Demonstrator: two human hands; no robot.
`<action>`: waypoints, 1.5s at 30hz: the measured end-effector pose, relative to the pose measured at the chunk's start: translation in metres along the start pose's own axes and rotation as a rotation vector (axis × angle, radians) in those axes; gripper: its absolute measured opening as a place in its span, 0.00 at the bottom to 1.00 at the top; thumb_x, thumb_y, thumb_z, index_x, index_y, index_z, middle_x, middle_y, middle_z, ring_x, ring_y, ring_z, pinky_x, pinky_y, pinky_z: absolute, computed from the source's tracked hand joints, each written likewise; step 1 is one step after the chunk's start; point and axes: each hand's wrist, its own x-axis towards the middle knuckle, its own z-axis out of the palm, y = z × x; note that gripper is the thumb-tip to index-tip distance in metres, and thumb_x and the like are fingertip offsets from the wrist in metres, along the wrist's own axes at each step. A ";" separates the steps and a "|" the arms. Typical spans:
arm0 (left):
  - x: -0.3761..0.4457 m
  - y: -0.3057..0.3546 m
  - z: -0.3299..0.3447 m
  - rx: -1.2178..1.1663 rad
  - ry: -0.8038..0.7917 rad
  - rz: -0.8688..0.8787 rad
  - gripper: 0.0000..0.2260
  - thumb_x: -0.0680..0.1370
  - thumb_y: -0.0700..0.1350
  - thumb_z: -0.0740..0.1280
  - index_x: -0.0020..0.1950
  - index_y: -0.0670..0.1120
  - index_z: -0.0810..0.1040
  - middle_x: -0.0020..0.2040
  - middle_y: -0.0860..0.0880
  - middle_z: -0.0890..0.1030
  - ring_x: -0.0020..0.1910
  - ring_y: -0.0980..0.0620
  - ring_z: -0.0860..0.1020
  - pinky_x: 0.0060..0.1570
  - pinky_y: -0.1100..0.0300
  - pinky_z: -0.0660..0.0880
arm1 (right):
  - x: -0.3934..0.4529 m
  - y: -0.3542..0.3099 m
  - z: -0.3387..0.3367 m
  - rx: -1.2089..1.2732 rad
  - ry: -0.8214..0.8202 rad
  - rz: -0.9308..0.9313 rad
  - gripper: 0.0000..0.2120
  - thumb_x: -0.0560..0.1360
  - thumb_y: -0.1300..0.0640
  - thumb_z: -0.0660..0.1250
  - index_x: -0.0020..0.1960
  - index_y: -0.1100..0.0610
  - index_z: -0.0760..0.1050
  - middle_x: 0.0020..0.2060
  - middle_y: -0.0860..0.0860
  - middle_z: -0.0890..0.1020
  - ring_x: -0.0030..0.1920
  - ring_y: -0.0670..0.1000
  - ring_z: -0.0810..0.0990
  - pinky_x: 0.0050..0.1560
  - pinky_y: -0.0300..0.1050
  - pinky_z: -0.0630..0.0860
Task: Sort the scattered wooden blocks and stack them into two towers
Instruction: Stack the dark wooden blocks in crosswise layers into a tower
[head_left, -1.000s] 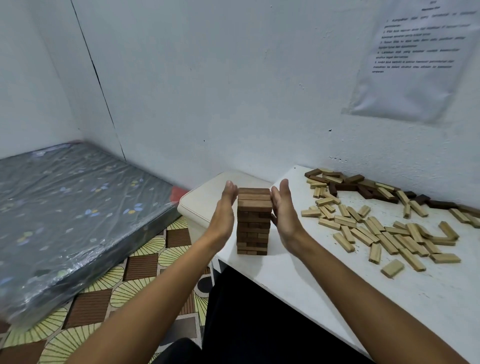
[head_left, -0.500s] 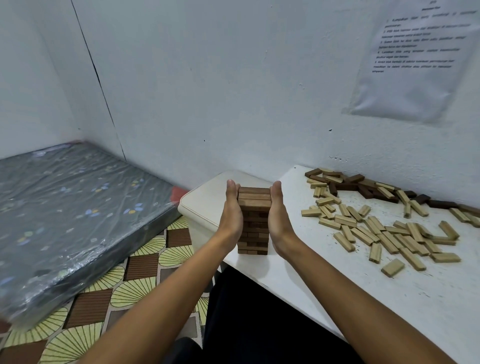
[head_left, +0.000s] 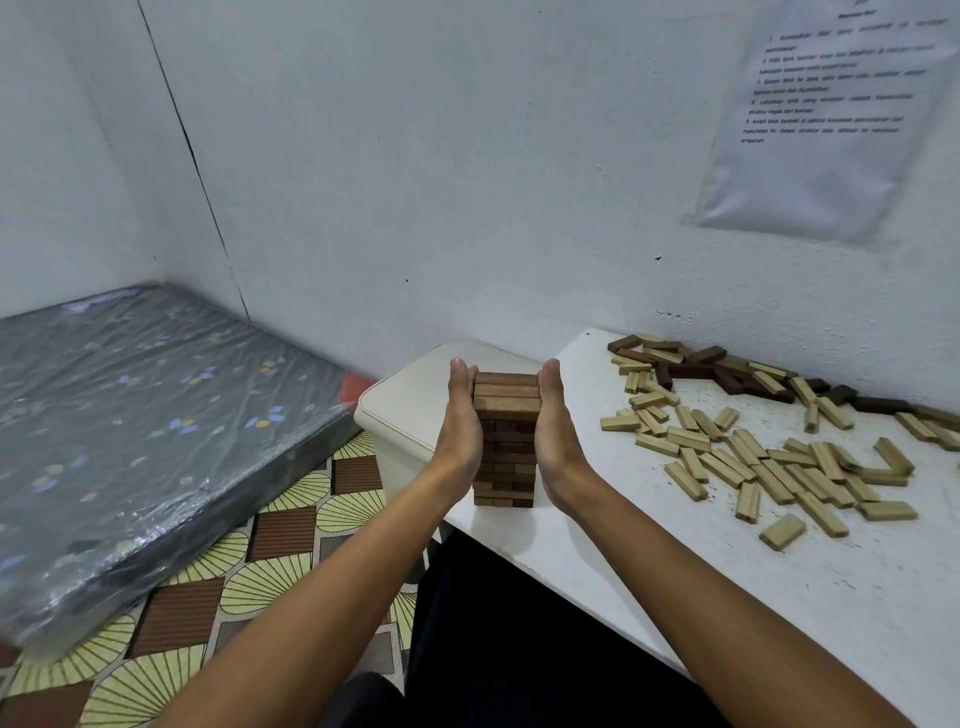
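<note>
A tower of dark brown wooden blocks (head_left: 505, 441) stands near the left corner of the white table (head_left: 623, 561). My left hand (head_left: 460, 421) presses flat against its left side, fingers straight. My right hand (head_left: 556, 423) presses flat against its right side the same way. Several light wooden blocks (head_left: 753, 462) lie scattered on the table to the right. Several dark blocks (head_left: 727, 371) lie mixed with light ones along the wall at the back.
A cream stool or box (head_left: 410, 405) stands left of the table, just behind the tower. A plastic-wrapped mattress (head_left: 145, 415) lies on the patterned floor (head_left: 234, 582) at left. A printed sheet (head_left: 831, 114) hangs on the wall.
Both hands have closed in from a gap on either side of the tower until their palms press flat against its sides. The tower stays in place.
</note>
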 end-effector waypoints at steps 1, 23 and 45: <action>-0.001 0.001 -0.001 0.004 -0.007 0.005 0.31 0.80 0.66 0.45 0.76 0.50 0.64 0.69 0.48 0.73 0.67 0.50 0.72 0.72 0.51 0.63 | 0.001 0.000 -0.001 -0.001 -0.001 -0.005 0.32 0.79 0.33 0.43 0.56 0.50 0.78 0.50 0.50 0.84 0.52 0.47 0.82 0.50 0.41 0.74; 0.030 0.097 0.100 1.077 -0.540 0.513 0.28 0.76 0.56 0.70 0.72 0.48 0.69 0.70 0.47 0.72 0.67 0.49 0.71 0.59 0.60 0.67 | -0.004 -0.091 -0.191 -0.445 0.123 -0.114 0.30 0.77 0.49 0.68 0.75 0.58 0.63 0.68 0.53 0.73 0.65 0.53 0.73 0.64 0.52 0.73; 0.057 -0.080 0.217 1.392 -0.449 0.335 0.31 0.76 0.63 0.62 0.75 0.51 0.62 0.77 0.43 0.59 0.77 0.40 0.53 0.71 0.37 0.54 | -0.060 0.024 -0.339 -1.110 0.231 0.211 0.34 0.79 0.39 0.58 0.79 0.46 0.48 0.79 0.53 0.45 0.78 0.56 0.40 0.76 0.59 0.45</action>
